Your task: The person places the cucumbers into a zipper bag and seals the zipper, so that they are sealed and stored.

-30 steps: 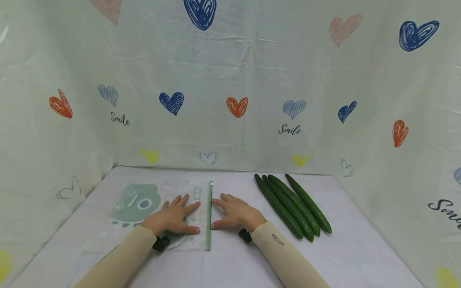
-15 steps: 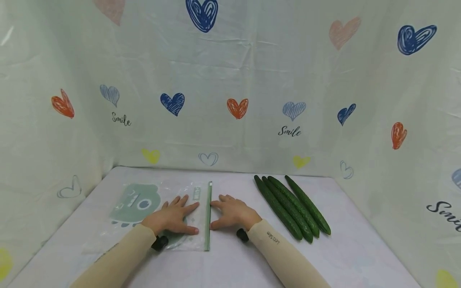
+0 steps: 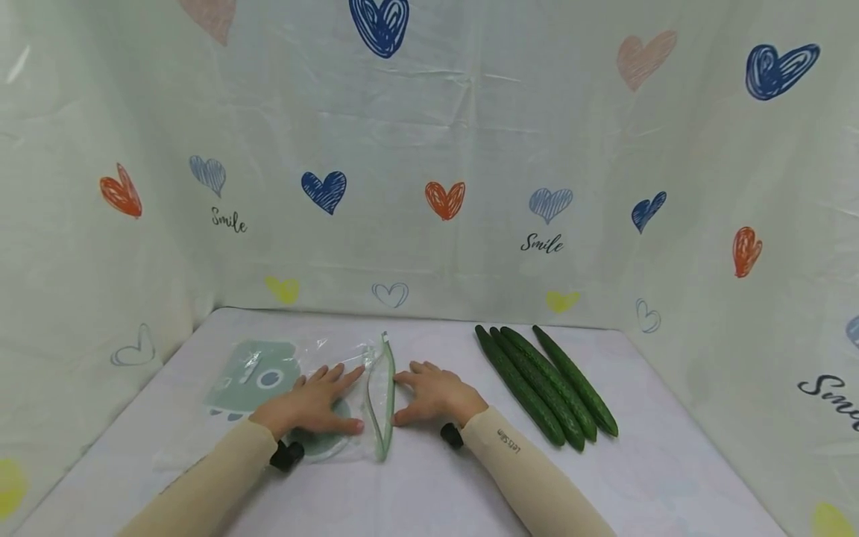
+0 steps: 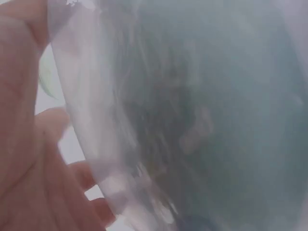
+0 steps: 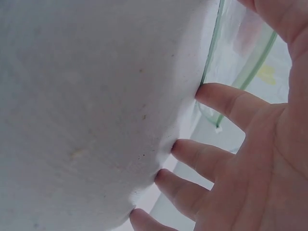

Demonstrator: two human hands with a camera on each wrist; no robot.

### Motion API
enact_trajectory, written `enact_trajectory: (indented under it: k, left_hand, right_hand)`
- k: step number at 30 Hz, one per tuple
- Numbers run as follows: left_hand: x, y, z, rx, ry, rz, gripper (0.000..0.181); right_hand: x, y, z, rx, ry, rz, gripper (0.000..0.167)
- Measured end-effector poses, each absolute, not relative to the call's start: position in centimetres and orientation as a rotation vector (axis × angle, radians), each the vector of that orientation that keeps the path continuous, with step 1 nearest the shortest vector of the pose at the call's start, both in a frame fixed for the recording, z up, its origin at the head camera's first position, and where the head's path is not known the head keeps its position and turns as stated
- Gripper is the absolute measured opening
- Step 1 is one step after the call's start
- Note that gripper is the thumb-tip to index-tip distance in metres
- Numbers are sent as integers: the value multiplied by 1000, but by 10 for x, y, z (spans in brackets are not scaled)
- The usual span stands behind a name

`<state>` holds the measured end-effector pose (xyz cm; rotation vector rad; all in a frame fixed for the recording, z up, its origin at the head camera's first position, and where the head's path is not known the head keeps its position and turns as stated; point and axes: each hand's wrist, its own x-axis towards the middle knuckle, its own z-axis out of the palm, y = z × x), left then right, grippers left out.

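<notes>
A clear zip bag (image 3: 251, 380) with a pale green monster print lies flat on the table. Its green-edged mouth (image 3: 391, 373) faces right and gapes, one side raised from the other. My left hand (image 3: 310, 401) rests on the bag just short of the mouth, fingers spread. In the left wrist view, bag film (image 4: 216, 120) covers most of the picture beside the palm. Fingers spread, my right hand (image 3: 436, 395) touches down at the mouth's right edge. The right wrist view shows its fingertips (image 5: 209, 91) pressed on the tabletop, one against the green edge.
Several long cucumbers (image 3: 517, 388) lie side by side to the right of my right hand. A white cloth covers the table (image 3: 429, 492). Heart-printed curtains (image 3: 483, 149) hang behind and at both sides.
The flat green edge of the bag has parted into two curved sides. My left hand has slid slightly left, while my right hand stays nearly in place.
</notes>
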<state>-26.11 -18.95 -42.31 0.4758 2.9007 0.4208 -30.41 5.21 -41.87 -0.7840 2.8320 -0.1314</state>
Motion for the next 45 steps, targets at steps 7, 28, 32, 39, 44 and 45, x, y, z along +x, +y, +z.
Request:
enact_trajectory:
  k: [7, 28, 32, 39, 44, 45]
  left_hand:
    - [-263, -172, -418, 421, 2961, 418, 93]
    - [-274, -163, -420, 842, 3111, 287, 81]
    - [-278, -156, -418, 847, 3050, 314, 65]
    - [-285, -148, -423, 565, 2921, 699, 67]
    - [-285, -146, -422, 474, 2886, 910, 70]
    - [-284, -147, -421, 461, 2867, 958, 71]
  right_hand:
    - [-303, 53, -420, -757, 2824, -135, 78]
    - [-305, 55, -419, -770, 2827, -153, 78]
    - [-305, 55, -419, -762, 2819, -165, 78]
    - [-306, 54, -421, -774, 2812, -145, 78]
    - [-305, 53, -420, -781, 2820, -145, 77]
    - [-305, 52, -420, -783, 2823, -142, 77]
